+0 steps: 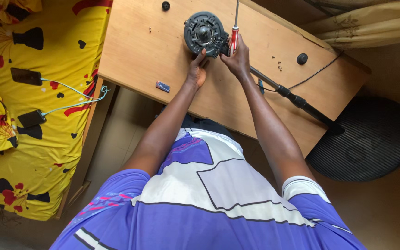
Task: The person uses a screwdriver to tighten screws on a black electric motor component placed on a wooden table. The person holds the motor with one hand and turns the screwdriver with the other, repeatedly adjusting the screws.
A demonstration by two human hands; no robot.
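A round dark grey motor housing (204, 32) with a shiny metal centre lies on the wooden table (135, 51). My left hand (197, 69) presses its fingertips against the housing's near edge. My right hand (237, 58) is closed around a screwdriver (234, 28) with a red and white handle, held upright beside the housing's right side, shaft pointing away from me.
A black pole (297, 99) and a thin cable run across the table to a round black fan base (366, 139) on the floor. Two black knobs (302, 59), small screws (278, 65) and a small blue item (162, 86) lie on the table. Two phones (26, 76) charge on the yellow bed.
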